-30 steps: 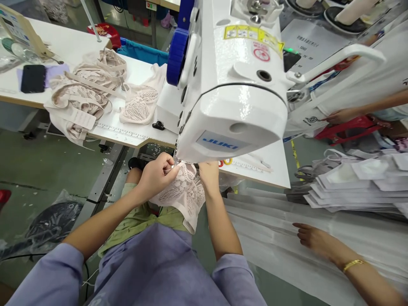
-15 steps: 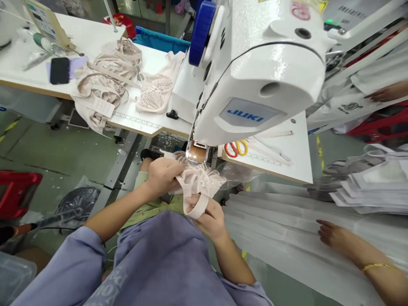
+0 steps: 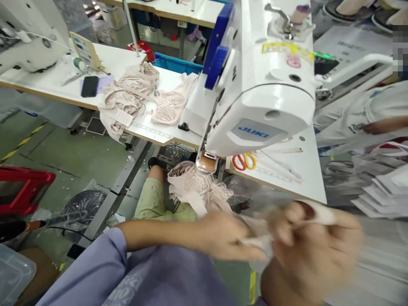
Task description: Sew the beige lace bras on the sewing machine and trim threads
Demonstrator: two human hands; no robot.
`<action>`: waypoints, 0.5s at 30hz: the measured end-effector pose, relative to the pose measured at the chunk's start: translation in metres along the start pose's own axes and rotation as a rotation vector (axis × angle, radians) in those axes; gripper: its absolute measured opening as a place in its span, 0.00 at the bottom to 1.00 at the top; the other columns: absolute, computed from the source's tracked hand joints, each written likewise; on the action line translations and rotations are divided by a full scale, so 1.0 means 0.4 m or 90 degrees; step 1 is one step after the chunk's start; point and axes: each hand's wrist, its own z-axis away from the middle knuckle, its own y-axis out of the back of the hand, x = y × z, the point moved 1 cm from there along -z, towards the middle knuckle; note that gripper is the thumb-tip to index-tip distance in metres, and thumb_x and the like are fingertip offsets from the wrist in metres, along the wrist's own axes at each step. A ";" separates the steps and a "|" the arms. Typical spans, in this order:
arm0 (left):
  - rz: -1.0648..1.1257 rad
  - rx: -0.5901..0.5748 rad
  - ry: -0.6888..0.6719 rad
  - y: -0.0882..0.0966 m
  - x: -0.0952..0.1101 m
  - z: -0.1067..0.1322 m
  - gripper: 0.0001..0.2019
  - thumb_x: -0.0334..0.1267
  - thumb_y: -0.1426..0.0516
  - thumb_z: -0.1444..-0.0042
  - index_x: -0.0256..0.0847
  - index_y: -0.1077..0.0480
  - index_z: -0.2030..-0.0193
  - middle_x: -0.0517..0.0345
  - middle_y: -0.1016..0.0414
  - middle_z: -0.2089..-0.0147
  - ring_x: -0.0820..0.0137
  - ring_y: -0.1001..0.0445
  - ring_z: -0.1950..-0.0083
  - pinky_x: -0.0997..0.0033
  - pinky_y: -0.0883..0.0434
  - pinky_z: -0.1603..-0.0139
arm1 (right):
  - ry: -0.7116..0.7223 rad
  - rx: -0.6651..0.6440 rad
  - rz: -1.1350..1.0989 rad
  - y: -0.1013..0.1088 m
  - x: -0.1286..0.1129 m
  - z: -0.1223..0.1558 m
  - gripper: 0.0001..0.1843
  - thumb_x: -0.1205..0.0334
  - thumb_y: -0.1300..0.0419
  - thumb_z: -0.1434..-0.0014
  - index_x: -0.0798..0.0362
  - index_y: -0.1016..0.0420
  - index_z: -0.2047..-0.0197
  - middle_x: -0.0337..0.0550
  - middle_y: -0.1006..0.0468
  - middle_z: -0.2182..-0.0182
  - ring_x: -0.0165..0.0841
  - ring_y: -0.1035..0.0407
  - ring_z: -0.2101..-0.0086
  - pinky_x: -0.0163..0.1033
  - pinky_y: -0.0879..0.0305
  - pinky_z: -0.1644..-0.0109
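A pale beige lace bra (image 3: pixel 188 182) hangs below the sewing machine's (image 3: pixel 259 121) rounded arm end (image 3: pixel 207 162). Part of it trails down towards my hands. My left hand (image 3: pixel 229 236) is closed on a stretch of this fabric, fingers pointing right. Smeared by motion, my right hand (image 3: pixel 318 250) grips the other end, with a light band (image 3: pixel 325 214) looped over its fingers. Both hands are close to my body, to the right of the machine's arm end. The far part of the bra is hidden behind the machine.
Scissors with red and yellow handles (image 3: pixel 245 161) lie on the white table (image 3: pixel 312 187) at right. To the left are a beige garment pile (image 3: pixel 127 100), another lace piece (image 3: pixel 168 106) and a black phone (image 3: pixel 89 86). White stacked pieces (image 3: pixel 382 191) stand far right, near another person's hand (image 3: pixel 387 126).
Both hands have moved right and nearer to me, the right hand farthest, drawing part of the bra out sideways. The view has shifted, so the machine and table appear lower.
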 end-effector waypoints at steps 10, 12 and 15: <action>0.010 -0.083 0.308 0.012 -0.231 0.289 0.16 0.49 0.46 0.39 0.40 0.34 0.72 0.59 0.30 0.73 0.71 0.33 0.72 0.74 0.39 0.72 | -0.261 0.274 -0.154 0.214 0.407 -0.070 0.23 0.59 0.26 0.62 0.53 0.38 0.74 0.33 0.31 0.76 0.19 0.41 0.79 0.23 0.42 0.79; -0.047 -0.045 0.347 0.097 -0.259 0.350 0.14 0.46 0.46 0.41 0.40 0.32 0.74 0.58 0.29 0.74 0.69 0.34 0.72 0.71 0.39 0.71 | -0.241 0.314 -0.160 0.247 0.480 -0.068 0.21 0.61 0.30 0.61 0.54 0.42 0.76 0.31 0.35 0.78 0.18 0.45 0.81 0.22 0.44 0.80; -0.122 0.022 0.409 0.209 -0.269 0.402 0.12 0.44 0.46 0.42 0.42 0.29 0.73 0.56 0.25 0.72 0.67 0.31 0.71 0.70 0.39 0.69 | -0.215 0.325 -0.162 0.268 0.507 -0.081 0.19 0.63 0.34 0.56 0.53 0.45 0.76 0.28 0.40 0.80 0.17 0.51 0.83 0.22 0.49 0.82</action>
